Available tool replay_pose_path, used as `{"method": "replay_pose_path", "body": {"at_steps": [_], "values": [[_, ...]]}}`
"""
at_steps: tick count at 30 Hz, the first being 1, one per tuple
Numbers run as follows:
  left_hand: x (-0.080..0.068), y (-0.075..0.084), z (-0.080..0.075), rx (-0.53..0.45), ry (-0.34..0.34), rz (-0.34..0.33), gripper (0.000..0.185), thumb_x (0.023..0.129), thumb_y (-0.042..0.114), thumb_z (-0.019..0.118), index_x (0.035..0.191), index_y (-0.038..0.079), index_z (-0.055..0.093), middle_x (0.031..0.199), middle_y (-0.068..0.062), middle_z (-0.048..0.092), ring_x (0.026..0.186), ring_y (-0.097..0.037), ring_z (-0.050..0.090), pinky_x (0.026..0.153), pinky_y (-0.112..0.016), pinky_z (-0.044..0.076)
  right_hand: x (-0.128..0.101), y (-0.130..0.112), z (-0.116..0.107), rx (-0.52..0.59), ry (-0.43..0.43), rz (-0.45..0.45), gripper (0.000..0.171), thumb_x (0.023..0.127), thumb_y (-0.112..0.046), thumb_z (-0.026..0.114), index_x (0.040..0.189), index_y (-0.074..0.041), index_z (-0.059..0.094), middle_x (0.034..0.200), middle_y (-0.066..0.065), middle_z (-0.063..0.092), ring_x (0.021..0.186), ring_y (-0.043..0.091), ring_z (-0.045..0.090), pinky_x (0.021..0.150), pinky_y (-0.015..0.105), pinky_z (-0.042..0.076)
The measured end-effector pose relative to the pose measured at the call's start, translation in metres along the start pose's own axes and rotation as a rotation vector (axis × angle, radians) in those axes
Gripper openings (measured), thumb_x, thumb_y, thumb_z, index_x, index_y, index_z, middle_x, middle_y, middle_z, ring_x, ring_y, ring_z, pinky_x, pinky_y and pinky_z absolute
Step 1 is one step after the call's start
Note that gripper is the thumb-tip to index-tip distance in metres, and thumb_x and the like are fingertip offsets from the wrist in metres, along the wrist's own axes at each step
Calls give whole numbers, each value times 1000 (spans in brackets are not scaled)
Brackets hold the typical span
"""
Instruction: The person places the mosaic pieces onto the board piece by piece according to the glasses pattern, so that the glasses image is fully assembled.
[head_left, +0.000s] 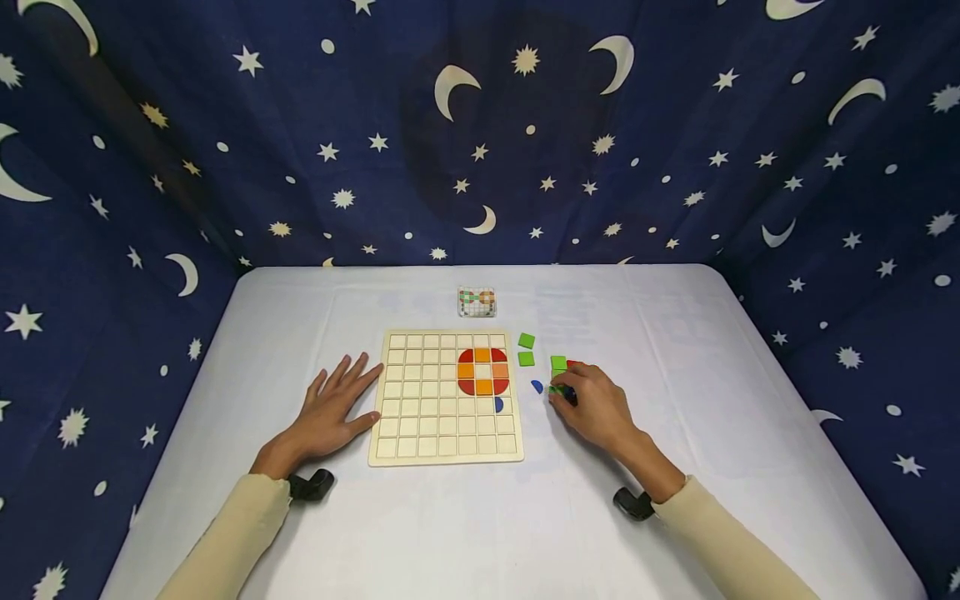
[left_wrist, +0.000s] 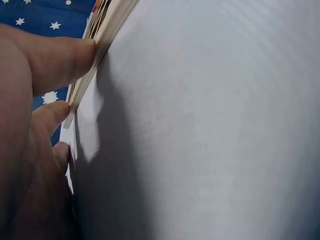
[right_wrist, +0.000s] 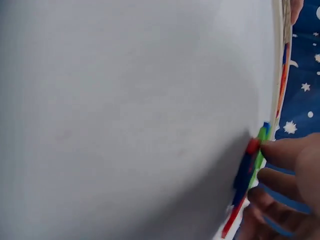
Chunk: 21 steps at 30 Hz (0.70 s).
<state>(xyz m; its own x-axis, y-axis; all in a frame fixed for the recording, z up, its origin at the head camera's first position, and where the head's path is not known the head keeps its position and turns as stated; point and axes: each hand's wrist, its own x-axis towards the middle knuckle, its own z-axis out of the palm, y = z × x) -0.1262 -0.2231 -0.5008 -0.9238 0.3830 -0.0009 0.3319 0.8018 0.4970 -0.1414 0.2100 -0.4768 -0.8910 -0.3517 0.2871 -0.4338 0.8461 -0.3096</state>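
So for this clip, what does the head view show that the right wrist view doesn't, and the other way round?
Only the head view shows the whole grid board with its red and orange ring, the left hand lying flat against the board's left edge, two loose green squares, a blue piece and the pattern card. Only the right wrist view shows, edge-on, a green tile against the fingertips, with red and blue pieces beside it. Both show the right hand at the tile pile, the white table and the board's edge.
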Motion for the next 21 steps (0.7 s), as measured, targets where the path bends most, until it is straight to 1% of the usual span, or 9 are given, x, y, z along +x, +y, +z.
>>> {"method": "replay_pose_path", "body": {"at_steps": [2,3,6,9,12,16,21], "values": [[0,1,0,3,-1,-2,73,95,40,62,156,17,29,163,-13,13,148,-36,3,112,-60,-3,-3,6,-1,-15,-7,29,23,81,-19,81,99,-7,76,100,6,63,90,25,60,67,43,54],[0,1,-1,4,-1,-4,73,95,40,62,156,16,29,163,-13,13,148,-36,3,112,-60,-3,-5,9,-2,-10,-15,37,23,81,-17,81,100,-5,76,100,7,63,89,26,60,68,43,54],[1,2,-1,8,1,-6,73,95,40,62,156,16,30,163,-13,13,148,-36,2,112,-60,-3,-8,15,-1,28,-32,42,20,82,-11,79,99,-2,76,98,8,62,85,25,61,72,42,54],[1,2,-1,9,2,-7,73,95,39,62,156,16,30,163,-13,13,148,-36,3,112,-60,-3,-9,18,-1,57,-37,40,17,81,-8,79,97,-2,76,97,7,62,86,24,61,76,42,53],[2,2,-1,14,3,-6,73,95,39,62,156,16,29,163,-13,13,148,-36,3,112,-60,-3,-8,19,-1,46,-28,36,17,80,-10,80,96,-5,77,96,6,63,85,25,59,74,41,52],[1,2,-1,19,4,-6,73,95,40,62,156,17,29,163,-14,13,148,-36,3,112,-60,-3,-3,13,3,31,-13,30,20,81,-17,81,98,-8,77,95,4,62,83,24,54,72,39,48],[0,1,0,17,10,-6,73,95,39,62,156,16,30,163,-14,14,148,-37,3,112,-61,-2,7,1,11,-20,-40,14,24,84,-27,78,104,-13,77,93,3,56,79,21,47,64,34,42]]}}
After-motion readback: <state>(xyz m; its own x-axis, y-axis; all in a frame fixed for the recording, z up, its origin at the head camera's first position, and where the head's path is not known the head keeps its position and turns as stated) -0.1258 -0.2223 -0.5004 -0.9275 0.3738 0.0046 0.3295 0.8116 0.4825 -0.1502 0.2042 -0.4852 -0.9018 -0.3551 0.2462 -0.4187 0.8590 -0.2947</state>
